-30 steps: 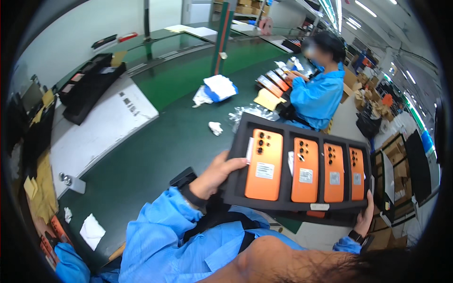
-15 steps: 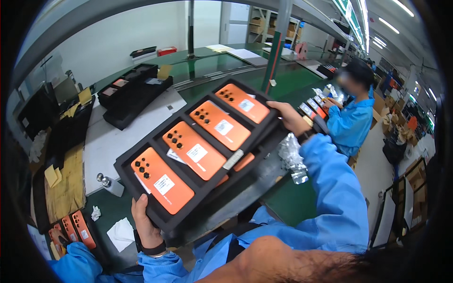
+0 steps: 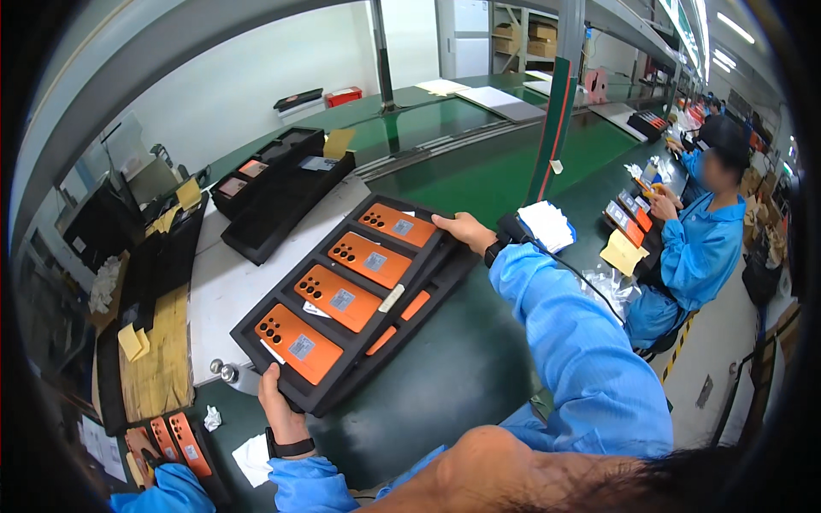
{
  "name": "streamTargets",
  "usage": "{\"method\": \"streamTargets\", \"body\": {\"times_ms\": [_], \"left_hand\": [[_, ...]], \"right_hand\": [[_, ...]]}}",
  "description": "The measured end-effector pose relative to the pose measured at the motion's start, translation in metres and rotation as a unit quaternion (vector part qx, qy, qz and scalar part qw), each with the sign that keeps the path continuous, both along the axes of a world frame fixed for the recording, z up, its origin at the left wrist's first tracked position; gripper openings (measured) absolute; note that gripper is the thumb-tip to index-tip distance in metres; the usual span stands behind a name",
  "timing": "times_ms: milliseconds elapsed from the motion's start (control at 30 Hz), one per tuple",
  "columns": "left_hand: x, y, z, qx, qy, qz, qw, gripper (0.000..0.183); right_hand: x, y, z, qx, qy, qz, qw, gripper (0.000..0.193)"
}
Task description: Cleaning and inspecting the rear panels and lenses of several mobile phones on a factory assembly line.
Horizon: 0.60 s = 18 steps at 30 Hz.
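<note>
My left hand (image 3: 285, 410) grips the near corner of a black foam tray (image 3: 346, 369), thumb on its rim. At the far right corner, my right hand (image 3: 469, 231) holds the same tray with its thumb on top. Several orange phones (image 3: 369, 259) lie back side up in its compartments, each with a pale label. A second black tray (image 3: 442, 282) shows directly underneath, with parts of orange phones visible in it. The fingers under the trays are hidden. Both trays overlap the white board (image 3: 227, 286) on the table.
Black trays (image 3: 274, 209) stand on the board's far side. A metal-topped bottle (image 3: 235, 374) and crumpled tissue (image 3: 213, 418) sit at left. Another person's blue sleeve (image 3: 175, 489) shows by orange phones (image 3: 190, 445) at lower left. A co-worker (image 3: 705, 231) handles phones at right. A post (image 3: 556, 128) rises beyond.
The tray stack held in both hands has moved lower and away from me, looking smaller and less tilted. My view has shifted, bringing a stack of white sheets near my right arm into sight.
</note>
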State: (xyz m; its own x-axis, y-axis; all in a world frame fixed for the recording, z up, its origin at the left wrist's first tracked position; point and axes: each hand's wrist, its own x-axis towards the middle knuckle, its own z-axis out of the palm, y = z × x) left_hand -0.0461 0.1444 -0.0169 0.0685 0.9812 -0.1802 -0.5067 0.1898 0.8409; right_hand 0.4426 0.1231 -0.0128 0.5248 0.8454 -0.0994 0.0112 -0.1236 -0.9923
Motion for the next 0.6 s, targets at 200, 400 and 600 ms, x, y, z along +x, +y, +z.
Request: {"method": "streamTargets", "body": {"times_ms": [200, 400, 600], "left_hand": [[0.044, 0.046, 0.000, -0.025, -0.019, -0.064, 0.997, 0.039], [0.108, 0.110, 0.005, -0.019, 0.002, -0.151, 0.988, 0.044], [0.207, 0.150, 0.000, 0.047, 0.086, -0.199, 0.975, 0.051]], "right_hand": [[-0.030, -0.089, 0.050, -0.043, -0.364, -0.008, 0.930, 0.074], [-0.099, -0.235, 0.068, -0.020, -0.304, 0.157, 0.939, 0.050], [-0.165, -0.309, -0.044, 0.004, -0.333, 0.039, 0.942, 0.031]]}}
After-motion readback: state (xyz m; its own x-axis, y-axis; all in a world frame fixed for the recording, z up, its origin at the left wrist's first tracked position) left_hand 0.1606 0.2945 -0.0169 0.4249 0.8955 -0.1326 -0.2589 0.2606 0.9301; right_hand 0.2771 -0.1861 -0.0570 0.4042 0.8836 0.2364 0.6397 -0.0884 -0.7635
